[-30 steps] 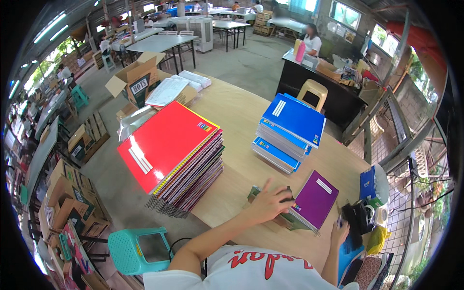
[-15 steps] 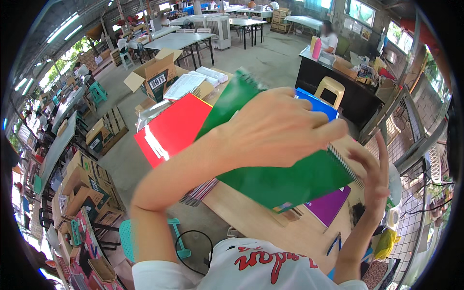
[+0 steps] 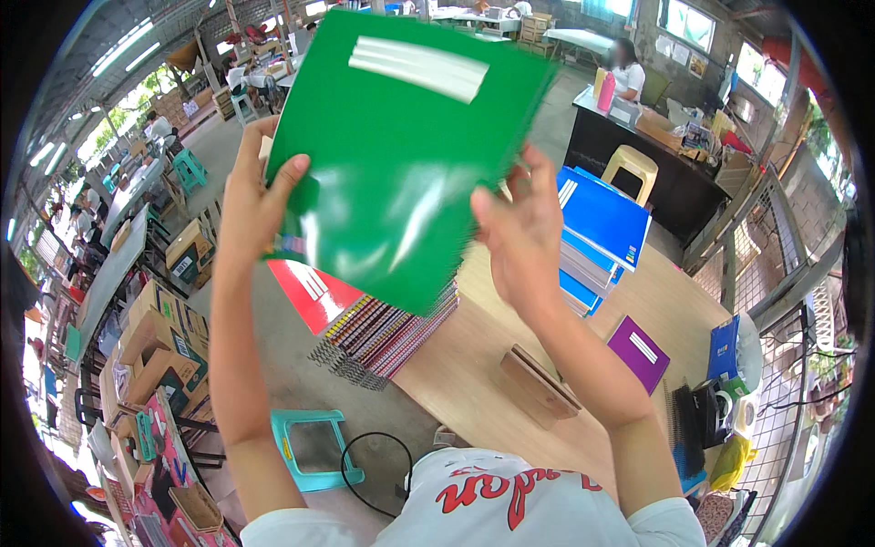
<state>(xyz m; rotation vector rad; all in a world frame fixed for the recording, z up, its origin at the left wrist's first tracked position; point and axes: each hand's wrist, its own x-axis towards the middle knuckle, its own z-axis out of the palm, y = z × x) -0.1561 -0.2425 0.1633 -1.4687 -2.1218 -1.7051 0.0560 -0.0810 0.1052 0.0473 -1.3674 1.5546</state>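
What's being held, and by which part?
A green notebook: the left hand grips its left edge; the right hand is at the opposite edge, its grip unclear.

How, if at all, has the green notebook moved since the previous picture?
Yes: the green notebook went left and up in view against the purple notebook, no longer overlapping it.

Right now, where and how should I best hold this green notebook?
Probably pinch the green notebook by opposite side edges, left hand from the left, right hand from the right: it's broad, flat and raised, so a two-sided grip should steady it.
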